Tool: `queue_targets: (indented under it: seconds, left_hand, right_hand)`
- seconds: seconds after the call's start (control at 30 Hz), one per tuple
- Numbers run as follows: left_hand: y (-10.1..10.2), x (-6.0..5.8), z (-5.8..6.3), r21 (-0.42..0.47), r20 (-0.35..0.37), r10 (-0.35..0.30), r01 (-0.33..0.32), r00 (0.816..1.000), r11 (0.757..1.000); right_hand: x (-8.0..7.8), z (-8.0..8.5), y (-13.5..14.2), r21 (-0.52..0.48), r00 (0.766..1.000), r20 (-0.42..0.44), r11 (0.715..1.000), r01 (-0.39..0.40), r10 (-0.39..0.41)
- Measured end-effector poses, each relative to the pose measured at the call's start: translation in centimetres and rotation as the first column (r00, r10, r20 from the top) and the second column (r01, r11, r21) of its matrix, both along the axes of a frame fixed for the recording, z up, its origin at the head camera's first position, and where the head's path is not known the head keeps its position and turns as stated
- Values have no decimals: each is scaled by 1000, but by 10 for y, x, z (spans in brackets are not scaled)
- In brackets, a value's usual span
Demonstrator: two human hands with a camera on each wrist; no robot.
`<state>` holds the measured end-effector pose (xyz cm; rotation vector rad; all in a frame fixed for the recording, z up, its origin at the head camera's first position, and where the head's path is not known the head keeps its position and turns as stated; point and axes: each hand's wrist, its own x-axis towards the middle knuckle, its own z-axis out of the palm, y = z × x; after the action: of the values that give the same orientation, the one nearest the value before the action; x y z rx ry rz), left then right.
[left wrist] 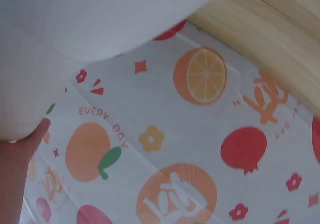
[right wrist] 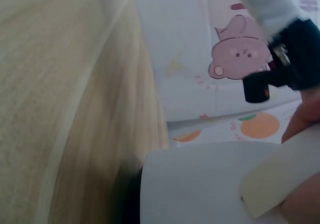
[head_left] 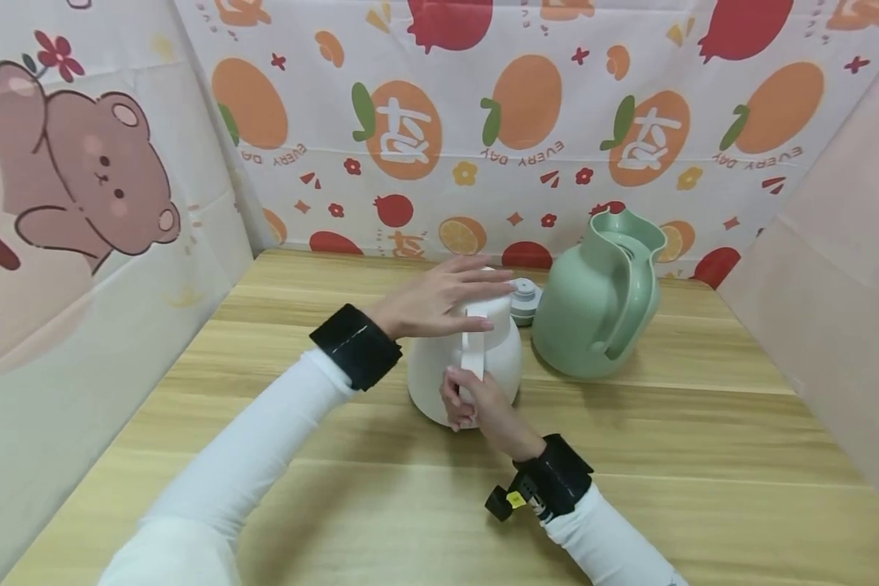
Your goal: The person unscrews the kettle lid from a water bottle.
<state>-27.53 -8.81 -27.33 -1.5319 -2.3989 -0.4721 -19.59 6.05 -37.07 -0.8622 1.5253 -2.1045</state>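
Observation:
A white vacuum jug point(head_left: 426, 378) stands on the wooden table, its handle point(head_left: 473, 352) facing me. My left hand point(head_left: 443, 303) lies over the top of it, fingers straight and spread; they hide most of the lid. Low on the handle, my right hand point(head_left: 489, 407) grips with curled fingers. In the left wrist view the jug's pale body point(left wrist: 105, 19) fills the upper left, beside part of a hand point(left wrist: 15, 171). The right wrist view has the jug's side point(right wrist: 195, 184) and the lower end of its handle point(right wrist: 280, 176), fingers round it.
Right of the white jug stands a green jug point(head_left: 575, 321) with a handle and a spout. Between the two, farther back, is a small grey-green round stopper point(head_left: 525, 299). Fruit-printed cloth point(head_left: 447, 195) hangs behind the table, with a bear-printed sheet point(head_left: 110, 179) on the left.

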Motion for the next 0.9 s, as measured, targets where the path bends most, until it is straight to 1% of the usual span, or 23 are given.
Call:
queue_targets:
  seconds: [0.07,0.13,0.27,0.37,0.47,0.57,0.63,0.77,0.9]
  left_hand:
    - [3,-2,-1,-3,-16,-13,13,1000,1000]
    - [5,-3,-2,-9,-41,-17,16,999,1000]
    - [11,-5,-3,-30,-139,-11,6,990,1000]
    - [15,-6,-3,-20,-191,11,-15,982,1000]
    - [16,-5,-3,-15,-196,39,-43,980,999]
    - [17,-4,-3,-21,-192,58,-63,980,998]
    - [18,-3,-3,-24,-197,69,-75,978,997]
    - [19,-1,-4,-13,-207,95,-100,974,995]
    - [21,3,-5,-9,-196,149,-153,969,988]
  right_hand:
    - [3,-2,-4,19,999,-31,1000,15,-15]
    - [4,-3,-6,6,999,-26,1000,25,-25]
    - [5,-1,-7,-24,998,-20,998,63,-64]
    - [7,0,-8,-34,989,-23,989,143,-144]
    - [10,0,-11,-27,966,-2,966,259,-259]
    - [13,-2,-14,-6,928,12,928,372,-372]
    - [14,-2,-16,9,904,9,904,427,-428]
    - [15,-2,-19,27,867,-11,866,499,-499]
    - [17,-1,-21,47,849,-7,848,528,-528]
